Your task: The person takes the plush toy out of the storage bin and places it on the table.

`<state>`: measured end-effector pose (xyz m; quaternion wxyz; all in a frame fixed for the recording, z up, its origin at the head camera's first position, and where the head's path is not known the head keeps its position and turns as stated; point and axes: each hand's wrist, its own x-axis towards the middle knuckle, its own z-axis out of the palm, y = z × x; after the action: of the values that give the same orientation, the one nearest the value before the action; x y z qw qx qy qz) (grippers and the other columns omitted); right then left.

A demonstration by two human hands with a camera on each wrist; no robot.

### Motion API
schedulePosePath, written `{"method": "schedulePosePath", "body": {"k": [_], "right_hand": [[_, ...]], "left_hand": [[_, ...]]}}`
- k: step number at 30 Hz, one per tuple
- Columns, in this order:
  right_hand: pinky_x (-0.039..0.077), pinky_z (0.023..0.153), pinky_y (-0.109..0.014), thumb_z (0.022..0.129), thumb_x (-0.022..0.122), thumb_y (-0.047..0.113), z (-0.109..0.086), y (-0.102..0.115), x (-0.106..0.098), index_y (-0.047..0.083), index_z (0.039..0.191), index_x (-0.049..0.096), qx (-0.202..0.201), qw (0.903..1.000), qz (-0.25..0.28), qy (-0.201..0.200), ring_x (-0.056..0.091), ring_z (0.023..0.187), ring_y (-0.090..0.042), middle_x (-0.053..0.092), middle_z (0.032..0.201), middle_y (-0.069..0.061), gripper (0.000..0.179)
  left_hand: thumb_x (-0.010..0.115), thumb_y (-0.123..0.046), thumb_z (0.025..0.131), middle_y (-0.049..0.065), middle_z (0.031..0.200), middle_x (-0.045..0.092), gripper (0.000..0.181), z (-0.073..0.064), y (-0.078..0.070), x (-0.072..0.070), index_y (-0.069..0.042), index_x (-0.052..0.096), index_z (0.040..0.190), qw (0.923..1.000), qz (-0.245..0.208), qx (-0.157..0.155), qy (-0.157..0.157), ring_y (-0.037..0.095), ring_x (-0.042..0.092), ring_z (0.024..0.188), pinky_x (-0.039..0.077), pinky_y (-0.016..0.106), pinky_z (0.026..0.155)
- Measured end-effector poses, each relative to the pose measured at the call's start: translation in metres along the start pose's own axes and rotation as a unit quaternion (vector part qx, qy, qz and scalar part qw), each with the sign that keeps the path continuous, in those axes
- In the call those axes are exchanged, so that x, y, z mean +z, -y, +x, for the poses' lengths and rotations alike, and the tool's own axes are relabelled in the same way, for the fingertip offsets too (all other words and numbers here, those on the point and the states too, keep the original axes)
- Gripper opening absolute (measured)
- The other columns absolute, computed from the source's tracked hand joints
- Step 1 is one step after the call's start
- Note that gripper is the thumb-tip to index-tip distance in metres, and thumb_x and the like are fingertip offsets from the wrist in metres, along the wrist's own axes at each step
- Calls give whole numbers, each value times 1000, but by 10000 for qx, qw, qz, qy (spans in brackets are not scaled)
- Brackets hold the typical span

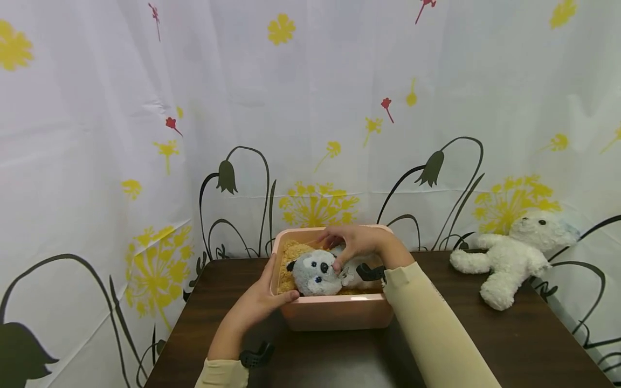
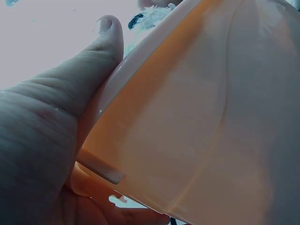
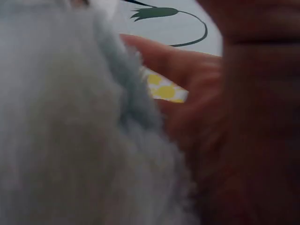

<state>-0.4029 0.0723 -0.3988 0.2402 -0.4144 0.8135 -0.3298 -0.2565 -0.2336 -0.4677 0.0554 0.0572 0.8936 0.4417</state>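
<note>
A pink plastic bin [image 1: 335,315] stands on the table. My left hand [image 1: 259,299] grips its left front corner, the thumb [image 2: 110,42] along the rim and the other fingers under the outer side. Lying in the bin is a grey and white stuffed animal [image 1: 310,275] with black ears and nose, its head toward the left. My right hand [image 1: 356,242] reaches in from above and holds it near the neck, thumb by the chin. In the right wrist view, blurred plush fur [image 3: 70,122] fills the left side, beside the palm. Some fingertips are hidden.
Yellowish-brown plush [image 1: 290,250] shows inside the bin, under the grey toy. A white stuffed bear [image 1: 514,258] leans at the right back of the dark wooden table [image 1: 213,302]. Behind hangs a flower-patterned curtain [image 1: 310,108].
</note>
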Motion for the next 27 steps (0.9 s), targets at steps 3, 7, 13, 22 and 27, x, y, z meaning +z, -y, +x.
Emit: {"method": "schedulePosePath", "body": {"k": [3,7,13,22,27], "right_hand": [[50,119,-45,78,101,33,-3,2,2,19,158,55,365,9974,332,522,57,143,-23,60,154,-2,93],[47,122,-44,75,103,16,-5,7,6,22,161,51,1065,9887,761,727,45,155,-23,50,165,1,100],[39,129,-48,71,105,15,-3,9,11,21,172,37,1551,9849,604,481,21,168,-23,28,181,0,122],[50,116,-49,69,106,17,-2,10,16,26,173,35,1942,9794,393,390,22,166,-24,20,183,0,126],[57,107,-43,72,102,8,2,7,17,24,150,63,1317,9888,359,610,55,141,-25,58,157,-2,89]], "left_hand": [[82,-63,92,26,179,23,127,0,1,2,-28,-5,177,10000,33,-27,-1,51,44,156,41,73,118],[82,-61,93,26,179,23,126,1,1,3,-27,-5,178,10000,93,-23,-9,52,44,155,42,73,117],[82,-63,93,26,180,20,127,0,-1,0,-28,-6,177,9999,111,-30,-10,53,41,156,41,74,118],[81,-64,92,25,180,19,127,0,-2,0,-29,-6,177,9999,128,-92,11,54,41,157,40,75,118],[82,-62,92,26,180,19,127,0,-3,0,-29,-6,177,9999,80,-67,0,53,40,157,40,75,118]]}}
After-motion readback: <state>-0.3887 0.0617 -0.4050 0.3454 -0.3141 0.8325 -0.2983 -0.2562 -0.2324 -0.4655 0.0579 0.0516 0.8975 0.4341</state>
